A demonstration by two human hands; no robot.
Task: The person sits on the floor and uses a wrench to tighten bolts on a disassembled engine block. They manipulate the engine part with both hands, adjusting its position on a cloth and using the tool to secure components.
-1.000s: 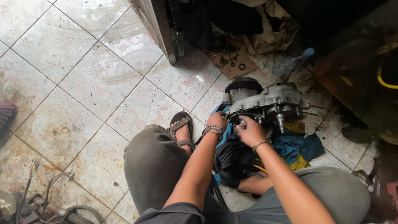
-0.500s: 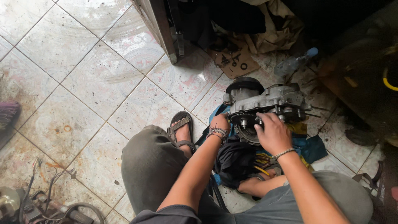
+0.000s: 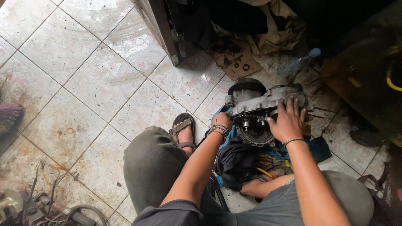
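While floored, engine case (image 3: 268,109), between hands

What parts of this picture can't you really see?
- The left hand, head view: its fingers are tucked behind the edge of the metal engine case.
- The case's top right, covered by the right hand.
- The tools on the blue cloth: half hidden under dark cloth and a leg, too small to tell apart.
- The wires at bottom left: cut off by the edge.
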